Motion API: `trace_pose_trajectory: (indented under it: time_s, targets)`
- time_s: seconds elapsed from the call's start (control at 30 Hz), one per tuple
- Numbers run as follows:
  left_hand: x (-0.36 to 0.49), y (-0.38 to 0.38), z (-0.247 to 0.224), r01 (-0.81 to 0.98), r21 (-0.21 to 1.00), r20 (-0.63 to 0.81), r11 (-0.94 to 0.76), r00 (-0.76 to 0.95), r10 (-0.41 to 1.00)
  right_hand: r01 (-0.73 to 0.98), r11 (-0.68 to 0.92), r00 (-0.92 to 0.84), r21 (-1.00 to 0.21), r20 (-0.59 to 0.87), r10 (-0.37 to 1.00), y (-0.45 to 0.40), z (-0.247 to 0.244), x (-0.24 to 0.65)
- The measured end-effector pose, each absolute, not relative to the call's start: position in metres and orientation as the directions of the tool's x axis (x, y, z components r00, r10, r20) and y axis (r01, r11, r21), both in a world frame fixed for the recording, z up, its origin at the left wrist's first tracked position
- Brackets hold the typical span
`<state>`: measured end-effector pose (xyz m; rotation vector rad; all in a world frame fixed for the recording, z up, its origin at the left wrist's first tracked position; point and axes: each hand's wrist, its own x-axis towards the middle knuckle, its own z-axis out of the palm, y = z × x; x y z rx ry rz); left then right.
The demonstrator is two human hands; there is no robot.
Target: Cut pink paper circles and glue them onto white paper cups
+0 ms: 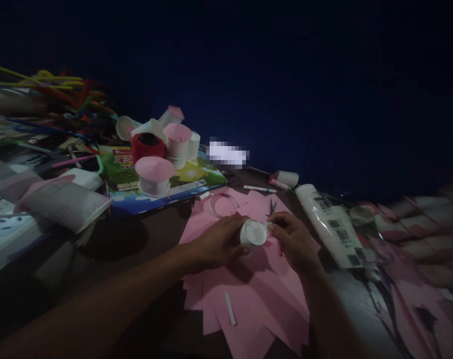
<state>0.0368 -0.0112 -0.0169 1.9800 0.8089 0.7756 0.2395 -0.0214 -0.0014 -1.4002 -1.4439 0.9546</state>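
Observation:
My left hand (226,242) wraps round a small white paper cup (253,234), its mouth turned toward me. At the cup's right side my right hand (292,239) is closed in a pinch, with a small pale bit at the fingertips that I cannot make out. Beneath both hands lie sheets of pink paper (249,299). Just beyond my right hand, the dark tips of a pair of scissors (273,205) show. A pale ring (223,195) rests on the paper behind the cup. Closer to me is a thin white strip (230,309).
Cups with pink paper tops (155,172) and a red roll (147,145) stand on a colourful packet (125,194) at left. Pipe cleaners (62,82) are heaped behind. Right of the paper lies a wrapped stack of cups (327,224). A marker (260,189) lies at the back.

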Motion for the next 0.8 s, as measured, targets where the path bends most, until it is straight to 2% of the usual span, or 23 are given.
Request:
trace_pose_trajectory:
  time_s: [0.2, 0.5, 0.8]
  targets:
    - [0.0373, -0.0115, -0.0196, 0.253, 0.863, 0.221, -0.437, 0.588, 0.778, 0.307, 0.035, 0.015, -0.951, 0.042, 0.999, -0.0199, -0.0001, 0.2389]
    - [0.0378, -0.0115, -0.0224, 0.241, 0.863, 0.237, -0.443, 0.583, 0.777, 0.070, -0.019, -0.017, -0.997, -0.021, 1.000, -0.0159, -0.0068, 0.2405]
    - [0.0371, -0.0119, -0.0192, 0.243, 0.864, 0.230, -0.440, 0.586, 0.777, 0.013, -0.094, 0.026, -0.996, -0.094, 0.995, -0.0130, -0.0070, 0.2379]
